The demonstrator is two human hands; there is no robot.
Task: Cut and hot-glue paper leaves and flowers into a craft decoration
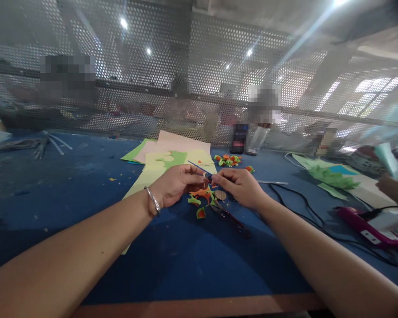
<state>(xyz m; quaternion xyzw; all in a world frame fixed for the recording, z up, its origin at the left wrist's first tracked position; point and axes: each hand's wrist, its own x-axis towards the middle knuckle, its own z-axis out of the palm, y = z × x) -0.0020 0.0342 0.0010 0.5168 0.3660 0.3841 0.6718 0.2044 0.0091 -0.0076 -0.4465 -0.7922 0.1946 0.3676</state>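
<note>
Over the table both my hands nearly meet at the fingertips. My right hand (237, 185) is closed in a pinch at the lower end of a thin blue stick (198, 167), which slants up to the left. My left hand (182, 183), with a silver bracelet at the wrist, is closed too; what lies between its fingertips is too small to make out. Below them lie orange and green paper scraps (202, 193), a small folded green and orange paper piece (200, 213), a round wooden disc (220, 194) and dark-handled scissors (234, 218).
Paper sheets (185, 141) lie stacked beyond my left hand. Green and orange paper pieces (228, 160) sit behind my hands, near a phone (239, 138) and a clear bottle (260, 138). A purple power strip (368, 227) with black cables lies right. Another person's hand (396, 190) shows there.
</note>
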